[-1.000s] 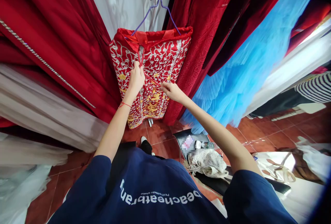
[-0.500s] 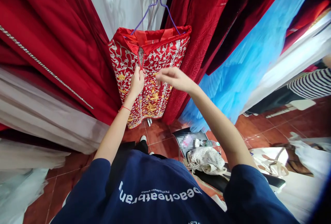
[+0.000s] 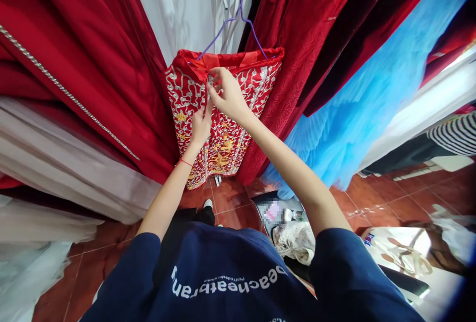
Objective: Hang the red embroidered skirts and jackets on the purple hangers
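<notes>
A red skirt [image 3: 256,86] with silver and gold embroidery hangs from a purple wire hanger [image 3: 241,11] in front of me. It has an opening running down from the waistband. Low on that opening, the fingers of my left hand [image 3: 201,125] are closed on the fabric. My right hand [image 3: 229,95] is higher, at the top of the opening, with thumb and fingers bent around the edge by the waistband. My fingers hide what exactly lies between them there, and a zip pull cannot be made out.
Dark red gowns [image 3: 122,64] hang on the left, white fabric [image 3: 189,0] behind, and a light blue tulle dress [image 3: 353,109] on the right. A chair [image 3: 266,203] below holds a spotted cloth [image 3: 295,238]. At far right is a person's striped garment [image 3: 455,134].
My right hand has moved up and left, from hovering beside the skirt to the top of its opening. The left hand stays on the opening. The view has shifted slightly.
</notes>
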A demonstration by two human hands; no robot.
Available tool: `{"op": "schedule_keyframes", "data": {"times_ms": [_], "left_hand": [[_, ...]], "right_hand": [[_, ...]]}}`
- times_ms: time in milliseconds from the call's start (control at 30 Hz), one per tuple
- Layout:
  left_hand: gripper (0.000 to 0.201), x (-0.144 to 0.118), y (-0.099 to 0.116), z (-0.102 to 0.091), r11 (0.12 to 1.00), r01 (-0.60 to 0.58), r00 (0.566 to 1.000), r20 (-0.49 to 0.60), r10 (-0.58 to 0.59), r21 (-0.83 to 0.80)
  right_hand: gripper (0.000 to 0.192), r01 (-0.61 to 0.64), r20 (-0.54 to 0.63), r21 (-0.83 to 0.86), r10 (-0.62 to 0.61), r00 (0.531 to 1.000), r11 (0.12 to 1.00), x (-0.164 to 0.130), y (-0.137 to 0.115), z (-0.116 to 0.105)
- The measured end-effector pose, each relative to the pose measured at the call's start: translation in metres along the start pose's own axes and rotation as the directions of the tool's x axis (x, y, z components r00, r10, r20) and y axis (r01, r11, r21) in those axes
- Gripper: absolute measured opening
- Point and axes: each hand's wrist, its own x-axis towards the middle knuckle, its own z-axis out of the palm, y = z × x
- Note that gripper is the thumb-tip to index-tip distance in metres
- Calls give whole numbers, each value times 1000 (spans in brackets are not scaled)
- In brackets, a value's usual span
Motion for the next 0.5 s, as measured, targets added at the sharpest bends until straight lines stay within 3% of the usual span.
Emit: {"op": "schedule_keyframes", "data": {"times_ms": [67,133,167,233,333,400,500], "left_hand": [[58,1,1,1,997,-49,997,-59,52,53],[61,1,3,3,997,-50,996,-65,54,64],[62,1,4,4,998,-39,998,-53,42,52],[62,1,7,5,999,-17,999,-30,18,28],[62,1,11,4,1000,20,1000,-8,-20,10],[63,1,12,2,1000,22,1000,6,-22,21],[65,2,12,-3,996,-19,999,35,17,82]], "right_hand": [[31,-47,-52,-3,47,998,999,-7,3,0],[30,-166,-55,75,171,984,983,-14,9,-1],[30,-221,-1,148,224,975,964,-18,13,-1],[30,-302,229,331,234,945,894,-24,21,-3],[31,-420,561,506,82,824,753,-32,30,-8],[32,-494,671,493,49,740,716,-34,31,-12],[37,-520,706,449,68,705,727,-35,27,-14]]}}
